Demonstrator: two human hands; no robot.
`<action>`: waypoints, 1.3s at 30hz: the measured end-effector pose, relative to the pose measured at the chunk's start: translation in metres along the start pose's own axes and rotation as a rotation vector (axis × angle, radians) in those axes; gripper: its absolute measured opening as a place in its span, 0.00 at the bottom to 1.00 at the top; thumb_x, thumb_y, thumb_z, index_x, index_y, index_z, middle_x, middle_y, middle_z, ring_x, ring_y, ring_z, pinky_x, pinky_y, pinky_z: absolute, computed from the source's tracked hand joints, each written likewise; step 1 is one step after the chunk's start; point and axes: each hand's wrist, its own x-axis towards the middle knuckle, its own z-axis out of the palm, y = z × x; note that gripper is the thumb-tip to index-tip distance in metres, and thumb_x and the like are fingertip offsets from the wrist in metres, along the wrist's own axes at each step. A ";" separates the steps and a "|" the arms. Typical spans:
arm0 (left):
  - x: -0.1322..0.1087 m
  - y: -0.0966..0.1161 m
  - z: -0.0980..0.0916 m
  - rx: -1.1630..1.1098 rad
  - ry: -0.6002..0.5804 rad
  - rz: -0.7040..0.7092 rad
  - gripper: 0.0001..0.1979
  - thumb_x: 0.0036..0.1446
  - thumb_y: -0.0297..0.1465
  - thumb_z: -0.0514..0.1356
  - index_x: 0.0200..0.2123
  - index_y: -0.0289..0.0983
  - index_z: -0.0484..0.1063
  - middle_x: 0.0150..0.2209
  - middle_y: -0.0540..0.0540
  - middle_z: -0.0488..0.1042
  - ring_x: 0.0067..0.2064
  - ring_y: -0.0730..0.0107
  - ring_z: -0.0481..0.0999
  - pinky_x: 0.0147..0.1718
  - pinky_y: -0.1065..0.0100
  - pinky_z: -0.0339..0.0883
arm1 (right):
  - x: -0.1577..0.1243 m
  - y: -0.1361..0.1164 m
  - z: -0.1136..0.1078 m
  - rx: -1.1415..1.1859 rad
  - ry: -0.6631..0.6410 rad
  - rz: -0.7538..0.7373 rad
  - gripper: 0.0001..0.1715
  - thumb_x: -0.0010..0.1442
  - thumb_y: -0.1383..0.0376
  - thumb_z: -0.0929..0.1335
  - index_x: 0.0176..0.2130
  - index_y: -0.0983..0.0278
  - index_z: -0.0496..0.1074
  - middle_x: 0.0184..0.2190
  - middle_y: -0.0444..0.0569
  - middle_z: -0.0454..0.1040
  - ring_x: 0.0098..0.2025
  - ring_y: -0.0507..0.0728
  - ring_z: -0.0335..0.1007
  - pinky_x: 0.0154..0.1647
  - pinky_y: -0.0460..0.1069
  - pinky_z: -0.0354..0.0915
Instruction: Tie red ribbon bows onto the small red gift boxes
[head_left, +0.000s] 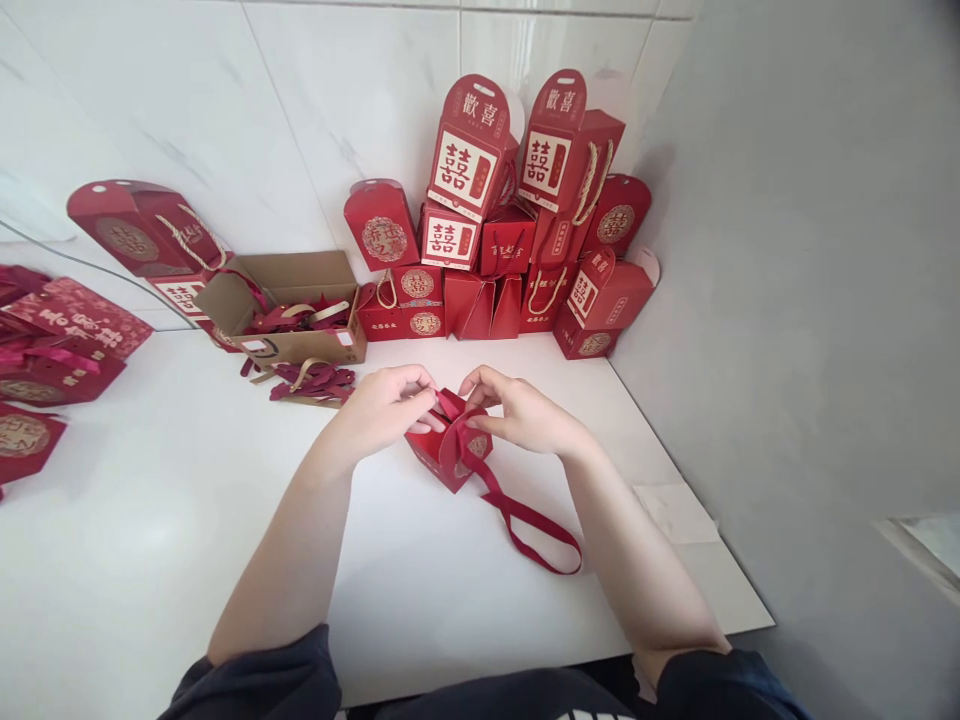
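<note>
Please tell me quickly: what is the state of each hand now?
Left hand: curled at the small red cardboard box; grip cannot be told.
Right hand: curled at its rounded flap; grip unclear.

Lit brightly and softly, with a pale bloom of glare on the left of the white tabletop (150,530), a blurry sheen across the glossy wall tiles (360,60) at the far side, and a flatter, dimmer gray on the side wall (787,250) at the right, darkening toward its far right corner. Shadowed faintly, most noticeably on that wall beside the stacked red gift boxes (466,160). Clear enough for the outline of the crimson ribbon (495,496) and the boxes' large characters, too coarse for the smallest print, and stretched by wide-angle distortion toward the edges.
</note>
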 end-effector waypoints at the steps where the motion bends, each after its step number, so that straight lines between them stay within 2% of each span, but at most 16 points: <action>1: 0.000 0.000 -0.002 -0.024 0.028 -0.003 0.07 0.58 0.34 0.55 0.32 0.36 0.67 0.32 0.47 0.76 0.35 0.64 0.82 0.36 0.66 0.77 | -0.002 -0.001 -0.003 -0.006 -0.027 0.004 0.12 0.58 0.69 0.67 0.43 0.61 0.66 0.35 0.43 0.76 0.38 0.53 0.73 0.43 0.51 0.67; 3: 0.000 0.001 -0.005 -0.071 0.112 0.027 0.06 0.59 0.33 0.55 0.34 0.37 0.66 0.33 0.47 0.77 0.34 0.65 0.82 0.34 0.67 0.76 | -0.006 -0.005 -0.010 -0.036 -0.104 -0.011 0.06 0.57 0.67 0.69 0.38 0.62 0.69 0.35 0.44 0.76 0.38 0.53 0.73 0.44 0.51 0.66; 5: -0.002 0.003 -0.007 -0.099 0.178 0.082 0.06 0.59 0.34 0.55 0.34 0.37 0.66 0.34 0.48 0.77 0.34 0.66 0.82 0.33 0.68 0.76 | -0.008 -0.009 -0.015 -0.048 -0.169 -0.046 0.03 0.57 0.65 0.70 0.35 0.62 0.73 0.38 0.46 0.77 0.42 0.54 0.73 0.48 0.51 0.65; 7: -0.004 0.006 -0.007 -0.095 0.162 0.139 0.08 0.60 0.36 0.56 0.35 0.37 0.67 0.35 0.47 0.77 0.36 0.66 0.81 0.34 0.68 0.76 | -0.006 -0.011 -0.014 0.007 -0.175 -0.094 0.06 0.59 0.62 0.70 0.36 0.61 0.77 0.45 0.48 0.76 0.50 0.56 0.71 0.54 0.53 0.63; 9: -0.005 0.008 -0.006 -0.074 0.100 0.195 0.09 0.60 0.38 0.56 0.35 0.37 0.69 0.37 0.46 0.77 0.40 0.65 0.80 0.35 0.69 0.76 | -0.003 -0.011 -0.009 0.123 -0.157 -0.131 0.09 0.61 0.61 0.69 0.39 0.61 0.78 0.48 0.49 0.75 0.53 0.56 0.70 0.57 0.53 0.62; 12: -0.005 0.009 -0.004 -0.029 0.051 0.246 0.12 0.61 0.40 0.56 0.36 0.37 0.71 0.40 0.46 0.76 0.42 0.66 0.77 0.37 0.67 0.76 | 0.001 -0.009 -0.002 0.332 -0.116 -0.113 0.12 0.62 0.59 0.68 0.42 0.61 0.78 0.46 0.48 0.77 0.50 0.56 0.73 0.55 0.54 0.65; 17: -0.003 0.007 -0.005 0.003 0.114 0.262 0.13 0.61 0.41 0.56 0.37 0.38 0.72 0.40 0.47 0.75 0.42 0.66 0.74 0.36 0.69 0.76 | 0.002 -0.006 -0.002 0.603 0.111 -0.032 0.13 0.60 0.55 0.70 0.41 0.60 0.76 0.41 0.47 0.80 0.43 0.55 0.77 0.52 0.55 0.69; 20: -0.002 0.007 -0.003 -0.022 0.138 0.298 0.12 0.61 0.40 0.56 0.37 0.38 0.72 0.39 0.47 0.75 0.41 0.67 0.74 0.35 0.70 0.75 | 0.004 -0.002 -0.001 0.695 0.089 0.027 0.21 0.58 0.56 0.71 0.50 0.58 0.69 0.40 0.47 0.80 0.41 0.54 0.77 0.51 0.55 0.69; 22: -0.002 0.008 -0.001 -0.030 0.122 0.308 0.12 0.61 0.40 0.56 0.37 0.38 0.72 0.39 0.47 0.74 0.40 0.68 0.75 0.35 0.69 0.74 | 0.007 0.002 0.002 0.657 0.065 0.046 0.25 0.56 0.58 0.73 0.51 0.59 0.69 0.37 0.46 0.80 0.39 0.54 0.77 0.50 0.54 0.69; 23: -0.002 0.008 0.001 -0.028 0.113 0.307 0.12 0.61 0.40 0.56 0.38 0.38 0.72 0.39 0.47 0.74 0.40 0.68 0.75 0.36 0.69 0.74 | 0.008 0.004 0.004 0.625 0.072 0.046 0.23 0.55 0.59 0.74 0.49 0.61 0.71 0.36 0.46 0.80 0.39 0.54 0.77 0.49 0.54 0.69; 26: -0.001 0.006 0.004 0.025 0.093 0.286 0.13 0.59 0.41 0.59 0.40 0.39 0.71 0.41 0.46 0.74 0.42 0.67 0.75 0.38 0.68 0.72 | 0.011 0.008 0.009 0.560 0.180 0.036 0.14 0.53 0.58 0.74 0.37 0.64 0.74 0.33 0.45 0.79 0.36 0.53 0.75 0.46 0.52 0.69; 29: -0.001 0.004 0.008 0.129 -0.023 0.233 0.19 0.53 0.44 0.64 0.42 0.39 0.70 0.39 0.47 0.76 0.41 0.64 0.75 0.38 0.66 0.70 | 0.011 0.006 0.011 0.517 0.296 0.005 0.13 0.53 0.57 0.74 0.34 0.63 0.75 0.31 0.45 0.79 0.35 0.53 0.75 0.43 0.51 0.69; 31: -0.001 0.003 0.012 0.192 -0.107 0.191 0.20 0.49 0.46 0.66 0.39 0.39 0.70 0.34 0.48 0.76 0.36 0.64 0.76 0.34 0.66 0.69 | 0.010 0.001 0.013 0.455 0.364 -0.020 0.12 0.53 0.57 0.74 0.33 0.63 0.76 0.30 0.45 0.79 0.34 0.54 0.75 0.41 0.51 0.70; 34: -0.001 0.001 0.020 0.281 -0.168 0.164 0.17 0.46 0.44 0.67 0.31 0.39 0.69 0.27 0.50 0.74 0.29 0.66 0.73 0.25 0.68 0.63 | 0.008 -0.008 0.016 0.353 0.458 -0.022 0.12 0.54 0.56 0.73 0.32 0.62 0.76 0.30 0.46 0.78 0.32 0.54 0.74 0.37 0.50 0.70; 37: 0.000 -0.001 0.026 0.288 -0.241 0.165 0.12 0.48 0.38 0.65 0.26 0.39 0.67 0.24 0.52 0.72 0.26 0.68 0.70 0.24 0.69 0.60 | 0.007 -0.014 0.018 0.360 0.478 -0.018 0.13 0.56 0.55 0.72 0.31 0.63 0.74 0.29 0.45 0.77 0.31 0.53 0.72 0.36 0.49 0.68; 39: 0.001 -0.002 0.027 0.294 -0.254 0.185 0.12 0.51 0.36 0.62 0.22 0.38 0.64 0.21 0.53 0.68 0.24 0.70 0.67 0.23 0.69 0.56 | 0.007 -0.015 0.018 0.387 0.472 -0.027 0.14 0.58 0.54 0.71 0.30 0.63 0.73 0.27 0.44 0.75 0.30 0.52 0.70 0.35 0.48 0.67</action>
